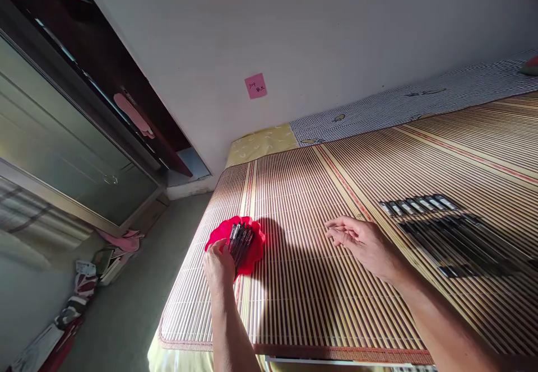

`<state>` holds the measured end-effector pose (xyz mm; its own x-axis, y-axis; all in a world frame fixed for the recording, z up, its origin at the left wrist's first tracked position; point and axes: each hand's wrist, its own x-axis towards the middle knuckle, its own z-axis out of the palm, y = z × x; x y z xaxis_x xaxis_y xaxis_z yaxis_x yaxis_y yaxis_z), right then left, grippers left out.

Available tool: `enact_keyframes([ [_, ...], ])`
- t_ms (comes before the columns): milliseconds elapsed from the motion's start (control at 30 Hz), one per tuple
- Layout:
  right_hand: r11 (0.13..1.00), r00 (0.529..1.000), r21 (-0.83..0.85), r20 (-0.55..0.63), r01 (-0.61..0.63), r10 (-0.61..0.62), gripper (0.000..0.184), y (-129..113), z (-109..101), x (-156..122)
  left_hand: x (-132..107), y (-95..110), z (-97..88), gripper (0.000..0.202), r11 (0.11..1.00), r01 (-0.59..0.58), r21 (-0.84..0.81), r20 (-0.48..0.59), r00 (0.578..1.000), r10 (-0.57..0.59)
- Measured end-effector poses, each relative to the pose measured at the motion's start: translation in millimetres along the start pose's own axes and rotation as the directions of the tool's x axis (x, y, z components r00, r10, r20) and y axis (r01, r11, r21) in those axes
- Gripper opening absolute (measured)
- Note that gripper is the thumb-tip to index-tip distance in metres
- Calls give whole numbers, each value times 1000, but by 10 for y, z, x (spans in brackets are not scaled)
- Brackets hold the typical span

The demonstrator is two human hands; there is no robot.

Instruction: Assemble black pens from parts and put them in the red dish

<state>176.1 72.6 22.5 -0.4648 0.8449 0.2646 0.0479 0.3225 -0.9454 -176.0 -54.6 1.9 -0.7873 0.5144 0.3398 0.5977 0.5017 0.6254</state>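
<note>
The left hand (219,265) is touching black pens (240,240) in a red dish (257,247) near the bed's (319,305) left edge, its grip impossible to tell. The right hand (365,243) is hovering empty, fingers loosely apart, near a row of pens (445,232).

A striped bamboo mat (319,293) covers the bed (260,143), bearing a red dish (257,253) of dark pens (240,238) and a separate pen row (454,237).
</note>
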Motion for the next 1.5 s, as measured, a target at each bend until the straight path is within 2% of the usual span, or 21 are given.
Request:
enact_keyframes([
  [100,1000,1000,8,5,3,-3,29,58,20,13,-18,10,6,16,1000,-2,31,-1,1000,2],
  [233,1000,1000,-3,10,-25,25,23,98,143,-12,-91,146,-23,19,999,-10,33,-27,1000,11],
  [300,998,999,-45,-7,-43,43,18,18,220,-65,-134,252,-51,25,1000,-18,11,-50,999,19],
  [467,966,991,-260,130,10,25,12,-321,330,-140,-260,675,48,24,991,-134,-23,-225,966,125],
  [500,952,989,-305,145,23,22,11,-371,310,-145,-322,792,93,25,986,-156,-53,-216,966,141],
  [567,929,987,-367,162,46,15,12,-429,193,-162,-484,1022,188,32,963,-231,-141,-113,970,216],
  [633,920,989,-389,147,42,16,17,-419,-40,-189,-647,1195,284,39,932,-277,-236,21,957,289],
  [700,905,996,-425,59,-33,65,21,-352,-370,-218,-757,1276,377,45,915,-262,-305,118,944,309],
  [733,876,994,-470,-24,-109,111,24,-305,-552,-231,-785,1282,417,47,911,-246,-332,155,938,310],
  [800,769,957,-570,-176,-289,229,27,-208,-897,-255,-798,1249,482,51,902,-219,-372,202,929,309],
  [833,707,938,-617,-254,-345,236,27,-166,-1039,-267,-790,1220,504,53,901,-209,-380,221,925,308],
  [933,557,910,-720,-329,-414,251,26,-85,-1281,-303,-751,1150,542,54,913,-177,-367,281,915,291],
  [1067,422,886,-796,-292,-433,359,26,-75,-1278,-336,-735,1144,561,57,915,-175,-362,336,891,304],
  [1167,360,866,-824,-280,-438,414,26,-73,-1214,-352,-743,1162,573,56,918,-186,-350,360,878,316],
  [1267,370,856,-817,-263,-443,444,25,-45,-1161,-362,-747,1166,577,55,926,-193,-326,371,874,313],
  [1400,457,893,-796,-219,-397,393,24,2,-1132,-356,-747,1175,557,55,921,-198,-336,369,872,322],
  [1500,410,893,-813,-272,-413,359,25,37,-1135,-335,-752,1189,539,54,920,-186,-346,371,873,316],
])
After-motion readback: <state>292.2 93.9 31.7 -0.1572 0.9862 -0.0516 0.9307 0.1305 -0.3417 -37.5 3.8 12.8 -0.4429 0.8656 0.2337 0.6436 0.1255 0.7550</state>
